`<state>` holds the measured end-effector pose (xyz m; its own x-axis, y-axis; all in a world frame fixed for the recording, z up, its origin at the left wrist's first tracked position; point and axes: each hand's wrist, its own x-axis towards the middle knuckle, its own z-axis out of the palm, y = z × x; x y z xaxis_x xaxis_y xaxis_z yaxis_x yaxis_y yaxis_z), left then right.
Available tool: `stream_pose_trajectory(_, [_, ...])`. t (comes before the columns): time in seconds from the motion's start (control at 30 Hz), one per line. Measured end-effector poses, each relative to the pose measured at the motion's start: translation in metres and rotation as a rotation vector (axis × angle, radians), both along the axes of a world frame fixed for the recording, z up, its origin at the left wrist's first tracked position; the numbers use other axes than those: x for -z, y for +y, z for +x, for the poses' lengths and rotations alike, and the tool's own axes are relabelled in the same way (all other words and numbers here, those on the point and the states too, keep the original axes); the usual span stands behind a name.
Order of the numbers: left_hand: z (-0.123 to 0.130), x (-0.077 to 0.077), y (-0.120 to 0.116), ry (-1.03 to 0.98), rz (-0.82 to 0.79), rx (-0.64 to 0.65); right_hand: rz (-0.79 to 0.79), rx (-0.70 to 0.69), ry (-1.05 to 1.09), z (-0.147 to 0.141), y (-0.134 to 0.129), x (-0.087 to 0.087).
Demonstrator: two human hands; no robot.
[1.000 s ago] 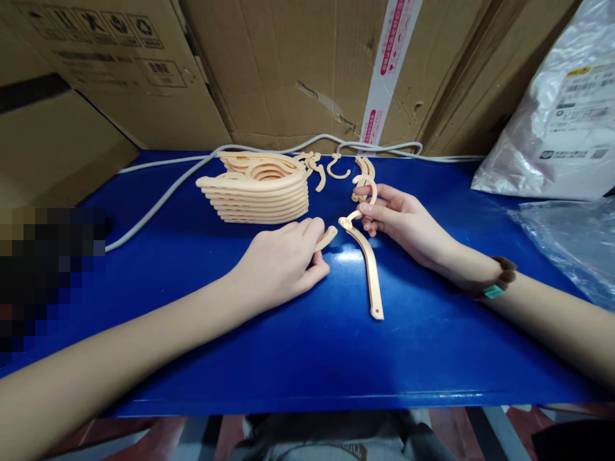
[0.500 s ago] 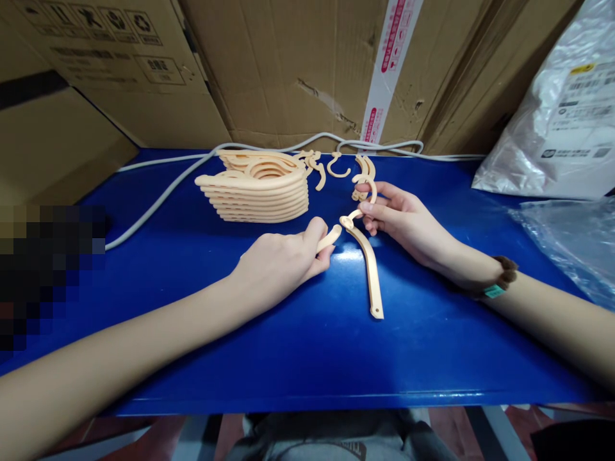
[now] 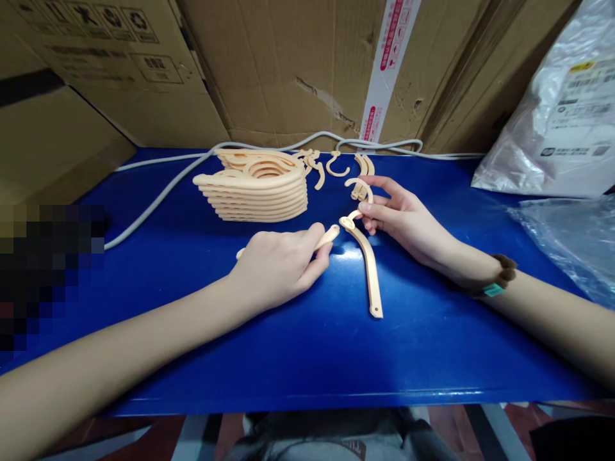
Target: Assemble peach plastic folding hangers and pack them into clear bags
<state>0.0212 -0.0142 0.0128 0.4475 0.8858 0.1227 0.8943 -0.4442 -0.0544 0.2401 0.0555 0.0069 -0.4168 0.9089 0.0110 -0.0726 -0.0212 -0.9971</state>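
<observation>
My right hand [image 3: 396, 208] pinches a cream plastic hanger hook [image 3: 368, 192] between thumb and fingers. The hook's lower end joins a curved hanger arm [image 3: 369, 269] that hangs toward the front, with a small hole at its far end. My left hand [image 3: 283, 259] is closed around a second hanger arm [image 3: 329, 235]. One tip of that arm points at the joint below the hook, a small gap away. Its other end just shows behind the hand, and the middle is hidden by the fingers.
A stack of cream hangers [image 3: 254, 192] stands behind my left hand. Loose hooks [image 3: 339, 169] and several curved arms [image 3: 364, 168] lie at the back. A white cable [image 3: 158, 214] runs along cardboard boxes [image 3: 288, 70]. Plastic bags [image 3: 552, 141] are at the right.
The hook in my right hand has tilted slightly to the left. The arm in my left hand has turned a little, so its rear end now shows behind the hand.
</observation>
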Motion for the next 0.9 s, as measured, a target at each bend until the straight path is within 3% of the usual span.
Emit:
stream_pose_trajectory(0.33, [0.0012, -0.0023, -0.0005, -0.017, 0.051, -0.009, -0.002, -0.003, 0.009, 0.0005, 0.0005, 0.0005])
stream_pose_trajectory(0.9, [-0.0042, 0.0021, 0.0007, -0.116, 0.102, 0.123, -0.008, -0.034, 0.031, 0.0017, 0.0006, 0.0003])
